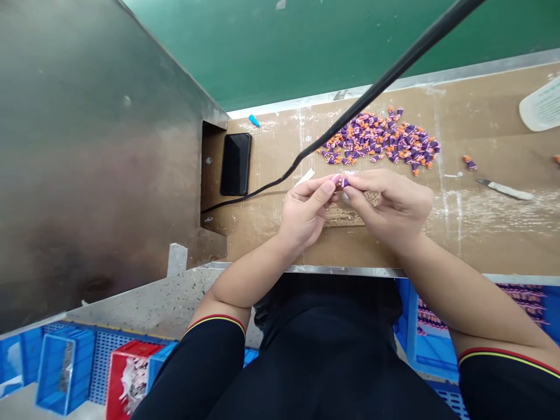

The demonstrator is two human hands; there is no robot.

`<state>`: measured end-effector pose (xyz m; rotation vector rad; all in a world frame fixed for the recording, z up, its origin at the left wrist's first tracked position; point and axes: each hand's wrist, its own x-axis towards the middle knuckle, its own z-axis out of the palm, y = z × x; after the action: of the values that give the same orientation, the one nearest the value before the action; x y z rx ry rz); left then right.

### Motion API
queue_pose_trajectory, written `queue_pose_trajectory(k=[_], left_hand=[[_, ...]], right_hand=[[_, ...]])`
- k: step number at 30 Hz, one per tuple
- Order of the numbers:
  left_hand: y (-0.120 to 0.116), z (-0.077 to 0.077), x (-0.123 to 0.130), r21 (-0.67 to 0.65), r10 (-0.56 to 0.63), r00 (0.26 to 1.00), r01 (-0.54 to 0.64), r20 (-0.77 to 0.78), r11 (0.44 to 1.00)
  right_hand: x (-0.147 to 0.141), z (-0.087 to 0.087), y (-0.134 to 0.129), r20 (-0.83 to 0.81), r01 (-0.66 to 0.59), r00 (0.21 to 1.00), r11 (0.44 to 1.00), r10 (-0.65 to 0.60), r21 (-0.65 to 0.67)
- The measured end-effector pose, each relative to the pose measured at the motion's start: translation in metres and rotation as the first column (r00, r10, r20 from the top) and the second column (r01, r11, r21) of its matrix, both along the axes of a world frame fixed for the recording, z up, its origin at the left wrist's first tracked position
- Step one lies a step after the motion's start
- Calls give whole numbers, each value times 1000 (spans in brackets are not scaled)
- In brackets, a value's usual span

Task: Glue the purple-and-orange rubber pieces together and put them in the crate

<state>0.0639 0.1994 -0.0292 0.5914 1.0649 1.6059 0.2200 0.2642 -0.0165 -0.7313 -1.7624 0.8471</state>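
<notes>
Just above the near edge of the table, my left hand (308, 210) and my right hand (389, 201) meet fingertip to fingertip. Between them is a small purple figure piece (345, 182) with a pink part; fingers cover most of it. My right thumb and forefinger pinch the purple end, while my left thumb and forefinger close on the pink end. Beyond my hands lies a pile of similar purple and orange pieces (406, 143). A white strip (305, 177) rests beside my left fingers.
A black cable (319, 146) crosses above the table. At left are a phone (235, 164), a blue cap-like piece (254, 121) and a metal cabinet (109, 146). A knife (507, 189), a loose piece (469, 163) and a white container (542, 108) lie right. Below stands a blue crate (433, 350).
</notes>
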Motion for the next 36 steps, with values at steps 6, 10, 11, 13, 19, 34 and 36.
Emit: queue_pose_trajectory(k=[6, 10, 11, 13, 19, 34, 36], left_hand=[[-1, -5, 1, -6, 29, 993, -30, -111, 1000], [-2, -4, 8, 55, 119, 974, -110, -195, 992], [-2, -4, 9, 78, 140, 965, -126, -220, 989], [-4, -3, 10, 133, 168, 949, -137, -267, 982], [-6, 2, 14, 220, 237, 898, -163, -370, 962], [-9, -7, 13, 348, 359, 800, -202, -480, 916], [-9, -7, 13, 326, 340, 802, -193, -491, 926]], right_hand=[[3, 2, 0, 33, -10, 999, 999, 11, -31], [1, 2, -1, 28, 17, 999, 999, -16, -47], [1, 2, -1, 22, 13, 1000, 999, -12, -51], [0, 2, -2, -8, -15, 1000, 998, 14, -61], [-1, 1, -7, -17, 16, 1000, 999, -17, -52], [-5, 1, -11, -72, 28, 997, 999, -30, -36], [-5, 2, -11, -74, 33, 997, 999, -35, -26]])
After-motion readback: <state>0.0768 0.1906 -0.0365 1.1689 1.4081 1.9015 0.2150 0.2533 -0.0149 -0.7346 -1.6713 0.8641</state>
